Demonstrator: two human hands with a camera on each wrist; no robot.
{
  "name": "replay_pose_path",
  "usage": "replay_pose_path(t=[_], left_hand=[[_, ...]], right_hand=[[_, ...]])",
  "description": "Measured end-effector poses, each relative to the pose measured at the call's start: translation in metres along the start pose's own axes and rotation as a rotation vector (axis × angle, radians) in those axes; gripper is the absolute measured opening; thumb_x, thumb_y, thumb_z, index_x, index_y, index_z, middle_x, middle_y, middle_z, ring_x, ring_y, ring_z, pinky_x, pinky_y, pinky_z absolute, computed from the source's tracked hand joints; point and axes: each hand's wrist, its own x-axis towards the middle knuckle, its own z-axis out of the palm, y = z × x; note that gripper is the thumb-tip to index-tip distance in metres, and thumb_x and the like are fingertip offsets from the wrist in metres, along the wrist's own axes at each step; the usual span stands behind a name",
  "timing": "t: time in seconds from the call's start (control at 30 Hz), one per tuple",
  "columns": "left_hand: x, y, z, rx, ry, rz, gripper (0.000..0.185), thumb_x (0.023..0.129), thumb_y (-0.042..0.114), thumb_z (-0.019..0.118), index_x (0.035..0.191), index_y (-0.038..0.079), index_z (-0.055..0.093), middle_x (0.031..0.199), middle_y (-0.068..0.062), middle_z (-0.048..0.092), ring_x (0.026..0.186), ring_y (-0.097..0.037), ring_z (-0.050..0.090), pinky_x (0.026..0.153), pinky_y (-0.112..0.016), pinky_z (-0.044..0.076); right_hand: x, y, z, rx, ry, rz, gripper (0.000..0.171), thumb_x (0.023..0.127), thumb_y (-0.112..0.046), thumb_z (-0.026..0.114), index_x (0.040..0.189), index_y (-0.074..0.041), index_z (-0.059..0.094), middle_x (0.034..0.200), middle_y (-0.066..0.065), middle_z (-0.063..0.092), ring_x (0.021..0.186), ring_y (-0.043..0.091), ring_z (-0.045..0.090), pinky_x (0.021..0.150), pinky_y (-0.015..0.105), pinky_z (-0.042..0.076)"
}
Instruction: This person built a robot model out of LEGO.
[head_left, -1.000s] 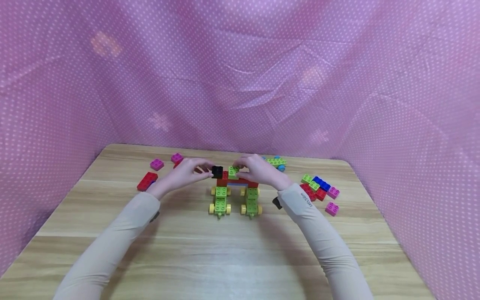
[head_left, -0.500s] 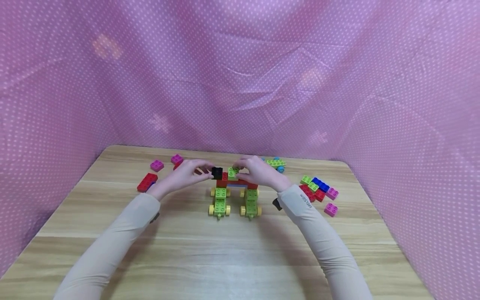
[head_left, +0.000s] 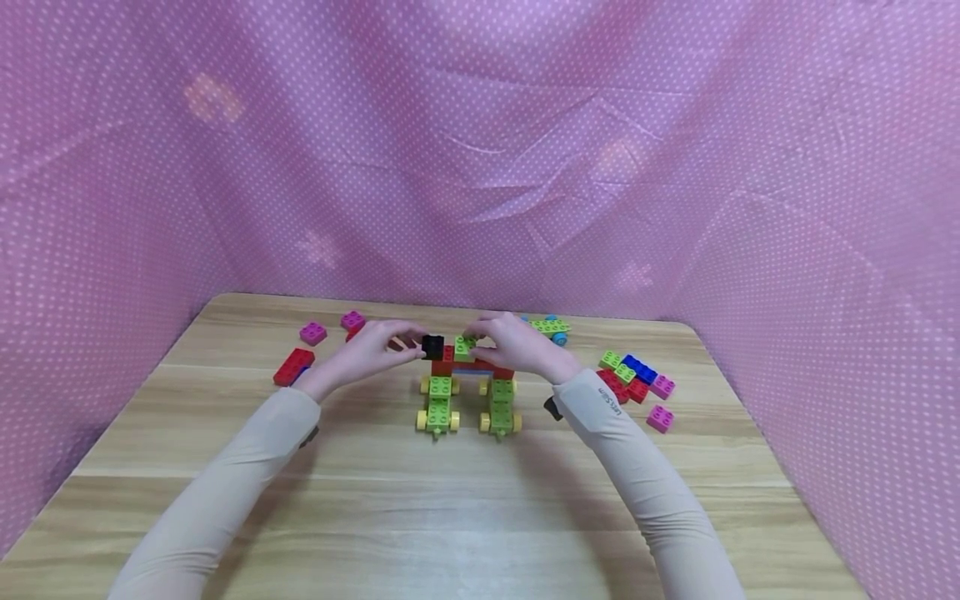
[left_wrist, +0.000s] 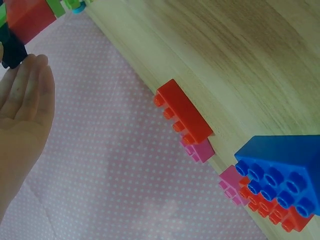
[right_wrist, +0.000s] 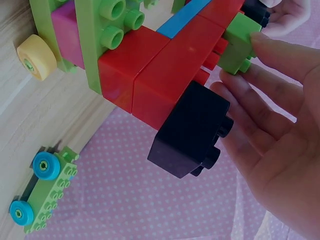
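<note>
A toy brick build stands mid-table: two green wheeled bases with yellow wheels carry a bridge of red bricks with a blue strip beside it. My left hand pinches a black brick at the bridge's left end. With thumb and fingers, my right hand pinches a light green brick on the red studs. In the right wrist view, another black brick sits on the bridge's right end, which the right hand hides in the head view.
Pink bricks and a red brick lie at the left. A pile with blue bricks, red, green and pink ones lies at the right. A green base with blue wheels stands behind the right hand. Pink dotted cloth surrounds the table.
</note>
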Motion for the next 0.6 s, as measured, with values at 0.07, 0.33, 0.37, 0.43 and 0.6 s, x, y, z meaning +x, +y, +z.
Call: replay_pose_path(t=[0.07, 0.33, 0.37, 0.43, 0.6], left_hand=[[0.000, 0.000, 0.000, 0.002, -0.001, 0.000, 0.036, 0.094, 0.021, 0.069, 0.126, 0.007, 0.065, 0.114, -0.010, 0.072, 0.101, -0.021, 0.069, 0.089, -0.039, 0.060], [-0.001, -0.002, 0.000, -0.014, -0.001, -0.003, 0.035, 0.094, 0.020, 0.069, 0.126, 0.007, 0.065, 0.114, -0.010, 0.072, 0.100, -0.021, 0.069, 0.089, -0.039, 0.060], [-0.001, -0.002, 0.000, -0.016, -0.002, -0.001, 0.035, 0.094, 0.020, 0.069, 0.126, 0.006, 0.065, 0.114, -0.010, 0.072, 0.100, -0.022, 0.069, 0.089, -0.039, 0.060], [-0.001, -0.003, 0.000, -0.016, -0.002, 0.003, 0.035, 0.094, 0.020, 0.069, 0.126, 0.006, 0.065, 0.114, -0.011, 0.072, 0.101, -0.023, 0.069, 0.089, -0.040, 0.060], [0.000, -0.002, 0.000, -0.012, -0.001, 0.002, 0.036, 0.094, 0.022, 0.069, 0.126, 0.007, 0.065, 0.115, -0.009, 0.072, 0.101, -0.022, 0.069, 0.089, -0.040, 0.060]], right_hand=[[0.000, 0.000, 0.000, -0.002, 0.002, 0.000, 0.027, 0.093, -0.016, 0.069, 0.118, -0.004, 0.070, 0.114, 0.010, 0.072, 0.101, 0.024, 0.071, 0.088, 0.034, 0.060], [-0.008, 0.012, -0.006, 0.033, 0.052, -0.011, 0.028, 0.094, -0.020, 0.068, 0.117, -0.004, 0.070, 0.115, 0.011, 0.072, 0.104, 0.025, 0.070, 0.091, 0.035, 0.059], [-0.010, 0.015, -0.009, 0.027, 0.066, -0.005, 0.028, 0.094, -0.020, 0.068, 0.117, -0.003, 0.070, 0.115, 0.012, 0.072, 0.104, 0.025, 0.070, 0.092, 0.036, 0.059], [-0.016, 0.023, -0.015, 0.022, 0.091, 0.020, 0.027, 0.094, -0.019, 0.068, 0.116, -0.003, 0.070, 0.114, 0.013, 0.072, 0.104, 0.026, 0.069, 0.092, 0.037, 0.059], [-0.036, 0.054, -0.033, 0.004, 0.112, 0.153, 0.029, 0.093, -0.019, 0.068, 0.117, -0.003, 0.069, 0.117, 0.015, 0.071, 0.106, 0.028, 0.068, 0.095, 0.042, 0.057]])
